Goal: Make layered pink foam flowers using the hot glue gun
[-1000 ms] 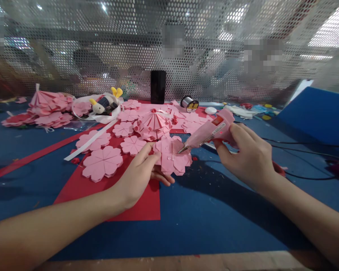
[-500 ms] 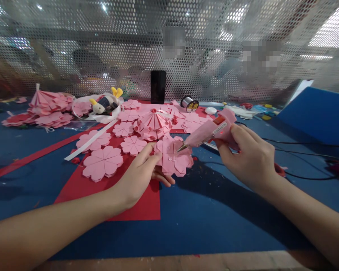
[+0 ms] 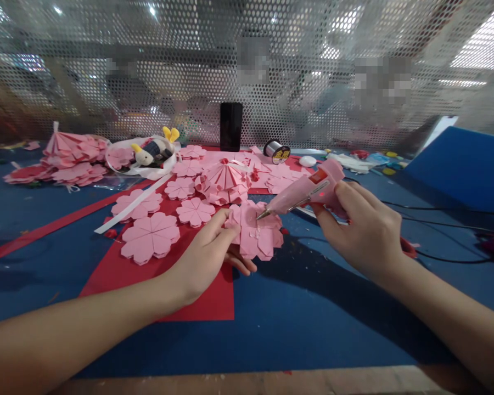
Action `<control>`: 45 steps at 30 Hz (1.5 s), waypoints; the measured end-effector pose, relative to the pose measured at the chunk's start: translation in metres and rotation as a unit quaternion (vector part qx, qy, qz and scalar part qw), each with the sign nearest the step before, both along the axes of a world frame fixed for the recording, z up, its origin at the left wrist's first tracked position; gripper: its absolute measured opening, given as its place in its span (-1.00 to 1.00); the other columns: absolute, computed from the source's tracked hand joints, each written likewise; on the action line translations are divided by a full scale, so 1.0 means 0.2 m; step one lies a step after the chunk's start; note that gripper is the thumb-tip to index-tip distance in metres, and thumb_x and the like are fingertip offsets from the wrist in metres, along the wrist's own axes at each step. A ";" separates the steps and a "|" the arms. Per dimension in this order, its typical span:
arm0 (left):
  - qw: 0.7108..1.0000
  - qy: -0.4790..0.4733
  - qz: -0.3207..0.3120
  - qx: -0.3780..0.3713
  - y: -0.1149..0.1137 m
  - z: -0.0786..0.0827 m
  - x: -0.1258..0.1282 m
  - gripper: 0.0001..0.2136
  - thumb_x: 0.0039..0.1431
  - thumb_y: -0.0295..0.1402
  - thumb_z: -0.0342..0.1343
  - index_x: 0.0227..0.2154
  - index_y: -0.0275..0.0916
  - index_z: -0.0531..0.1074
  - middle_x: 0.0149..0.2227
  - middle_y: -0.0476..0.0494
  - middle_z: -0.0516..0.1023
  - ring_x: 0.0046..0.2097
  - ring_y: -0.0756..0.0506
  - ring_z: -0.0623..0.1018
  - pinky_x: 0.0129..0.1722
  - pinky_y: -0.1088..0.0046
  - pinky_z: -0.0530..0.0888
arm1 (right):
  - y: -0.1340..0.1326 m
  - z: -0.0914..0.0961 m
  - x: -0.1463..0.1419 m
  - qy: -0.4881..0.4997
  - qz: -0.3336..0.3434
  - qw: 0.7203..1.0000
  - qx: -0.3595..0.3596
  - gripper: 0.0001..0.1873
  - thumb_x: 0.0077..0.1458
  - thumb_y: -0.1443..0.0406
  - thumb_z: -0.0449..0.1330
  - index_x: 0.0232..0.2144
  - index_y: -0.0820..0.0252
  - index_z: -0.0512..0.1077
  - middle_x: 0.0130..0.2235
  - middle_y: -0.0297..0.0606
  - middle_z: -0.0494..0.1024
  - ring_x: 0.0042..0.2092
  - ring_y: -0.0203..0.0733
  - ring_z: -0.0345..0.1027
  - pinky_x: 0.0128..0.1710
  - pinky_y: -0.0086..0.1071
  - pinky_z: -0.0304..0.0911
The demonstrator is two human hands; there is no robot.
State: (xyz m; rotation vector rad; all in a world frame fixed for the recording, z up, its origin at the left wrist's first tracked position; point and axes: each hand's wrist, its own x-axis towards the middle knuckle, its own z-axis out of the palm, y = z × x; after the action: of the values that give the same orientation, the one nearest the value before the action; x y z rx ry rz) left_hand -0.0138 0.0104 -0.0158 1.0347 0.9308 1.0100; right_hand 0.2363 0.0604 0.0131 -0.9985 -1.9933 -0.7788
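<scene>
My left hand (image 3: pixel 208 253) pinches the left edge of a pink folded paper flower (image 3: pixel 258 236) and holds it just above the blue table (image 3: pixel 296 318). Small clear blobs of glue sit near the flower's middle. My right hand (image 3: pixel 360 227) is wrapped round a pink glue gun (image 3: pixel 307 189), whose metal nozzle points down-left at the flower's upper part. The gun's black cord runs off to the right.
Several more pink paper flowers (image 3: pixel 150 236) lie on a red sheet (image 3: pixel 119 271). Behind them are a pink folded cone (image 3: pixel 224 181), a spool of wire (image 3: pixel 276 151), a black phone (image 3: pixel 231 126), a small toy bird (image 3: pixel 152 153) and a perforated metal screen (image 3: pixel 148 71).
The glue gun's nozzle has slid a little left and up across the flower. My left hand has turned the flower slightly.
</scene>
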 end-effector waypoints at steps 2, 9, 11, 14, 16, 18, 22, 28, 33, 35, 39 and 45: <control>1.000 0.000 -0.006 0.011 0.00 0.00 0.00 -0.77 0.33 -0.23 0.01 -0.06 -0.20 0.19 -0.48 0.03 0.45 -0.43 -0.13 0.64 -0.47 0.44 0.52 | 0.00 0.00 0.00 0.003 0.000 1.000 0.000 -0.86 0.10 0.39 0.18 -0.44 0.13 0.27 -0.50 -0.38 0.31 -0.45 -0.27 0.20 -0.44 -0.41 0.13; 1.000 0.002 -0.017 0.026 0.00 0.00 0.00 -0.88 0.35 -0.28 -0.03 -0.17 -0.20 0.23 -0.48 0.04 0.42 -0.43 -0.11 0.63 -0.47 0.45 0.52 | 0.00 0.00 0.01 0.024 -0.007 1.000 0.003 -0.84 0.07 0.41 0.19 -0.46 0.15 0.25 -0.51 -0.41 0.25 -0.47 -0.31 0.15 -0.45 -0.43 0.10; 0.999 0.004 -0.021 0.027 -0.01 0.00 0.00 -0.88 0.35 -0.28 -0.03 -0.17 -0.20 0.23 -0.48 0.04 0.43 -0.43 -0.11 0.63 -0.47 0.44 0.53 | 0.00 0.00 0.01 0.024 -0.010 1.000 0.002 -0.83 0.07 0.41 0.19 -0.45 0.14 0.25 -0.51 -0.41 0.25 -0.46 -0.31 0.15 -0.44 -0.43 0.10; 0.999 0.007 -0.020 0.028 -0.01 0.01 0.00 -0.88 0.35 -0.28 -0.03 -0.17 -0.20 0.25 -0.47 0.03 0.42 -0.43 -0.11 0.63 -0.47 0.44 0.52 | 0.01 0.00 0.01 0.023 -0.009 1.000 0.007 -0.79 0.07 0.41 0.19 -0.46 0.13 0.21 -0.50 -0.41 0.24 -0.45 -0.31 0.14 -0.45 -0.42 0.09; 0.999 0.005 -0.017 0.027 0.00 0.01 0.00 -0.87 0.34 -0.27 -0.02 -0.16 -0.21 0.25 -0.47 0.04 0.42 -0.44 -0.12 0.63 -0.48 0.45 0.52 | 0.01 0.01 0.01 0.026 -0.006 1.000 0.015 -0.74 0.07 0.39 0.20 -0.48 0.12 0.16 -0.50 -0.42 0.20 -0.45 -0.32 0.12 -0.46 -0.42 0.07; 1.000 0.001 -0.010 0.020 0.00 0.01 0.00 -0.80 0.34 -0.26 0.00 -0.06 -0.19 0.23 -0.47 0.05 0.42 -0.44 -0.12 0.64 -0.48 0.45 0.52 | 0.01 0.01 0.01 0.027 -0.002 0.999 0.023 -0.68 0.07 0.36 0.23 -0.49 0.11 0.10 -0.50 -0.43 0.16 -0.46 -0.32 0.09 -0.47 -0.42 0.06; 1.000 0.001 0.011 -0.009 0.00 0.00 0.00 -0.57 0.32 -0.24 0.03 0.17 -0.19 0.09 -0.45 0.06 0.42 -0.43 -0.13 0.64 -0.46 0.44 0.52 | 0.00 0.01 0.00 0.010 0.012 1.000 0.026 -0.62 0.02 0.32 0.29 -0.49 0.10 0.07 -0.51 -0.45 0.12 -0.48 -0.34 0.04 -0.49 -0.41 0.03; 0.999 0.008 0.027 -0.027 0.00 -0.01 0.00 -0.48 0.31 -0.22 0.04 0.24 -0.18 0.02 -0.33 -0.01 0.45 -0.41 -0.12 0.65 -0.44 0.42 0.53 | 0.00 0.01 0.00 -0.002 0.032 0.999 0.008 -0.67 0.05 0.35 0.24 -0.48 0.10 0.09 -0.50 -0.44 0.15 -0.49 -0.34 0.04 -0.50 -0.42 0.04; 0.999 0.007 0.026 -0.023 0.00 0.00 0.00 -0.50 0.32 -0.23 0.04 0.24 -0.13 0.03 -0.13 -0.13 0.48 -0.40 -0.10 0.66 -0.41 0.41 0.55 | 0.00 0.00 0.00 -0.004 0.058 0.998 0.007 -0.71 0.06 0.40 0.21 -0.46 0.10 0.11 -0.50 -0.43 0.18 -0.50 -0.34 0.04 -0.51 -0.41 0.05; 1.000 0.004 0.025 -0.019 0.00 0.00 0.00 -0.49 0.31 -0.22 0.04 0.24 -0.13 0.03 -0.03 -0.19 0.45 -0.40 -0.08 0.65 -0.42 0.42 0.55 | 0.00 0.00 0.01 -0.010 0.058 0.998 0.014 -0.70 0.06 0.42 0.20 -0.46 0.10 0.11 -0.50 -0.43 0.17 -0.50 -0.33 0.05 -0.51 -0.40 0.05; 0.999 0.005 0.029 -0.016 0.00 0.00 0.00 -0.48 0.32 -0.23 0.04 0.26 -0.12 0.03 0.07 -0.25 0.40 -0.40 -0.07 0.65 -0.43 0.41 0.56 | 0.00 0.00 0.01 -0.018 0.058 0.998 0.017 -0.69 0.06 0.44 0.19 -0.46 0.09 0.09 -0.50 -0.43 0.18 -0.50 -0.31 0.06 -0.50 -0.38 0.05; 0.999 0.001 0.029 -0.014 0.00 0.00 0.00 -0.45 0.33 -0.25 0.03 0.31 -0.13 -0.01 -0.04 -0.21 0.47 -0.40 -0.08 0.65 -0.43 0.43 0.56 | 0.00 0.00 0.00 -0.025 0.047 0.998 0.020 -0.68 0.07 0.46 0.16 -0.47 0.08 0.07 -0.50 -0.42 0.22 -0.48 -0.28 0.13 -0.49 -0.38 0.07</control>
State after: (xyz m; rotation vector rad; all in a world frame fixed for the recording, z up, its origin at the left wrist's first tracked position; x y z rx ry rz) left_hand -0.0143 0.0110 -0.0156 0.9897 0.9786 1.0419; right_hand 0.2370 0.0596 0.0132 -0.8632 -2.0445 -0.7950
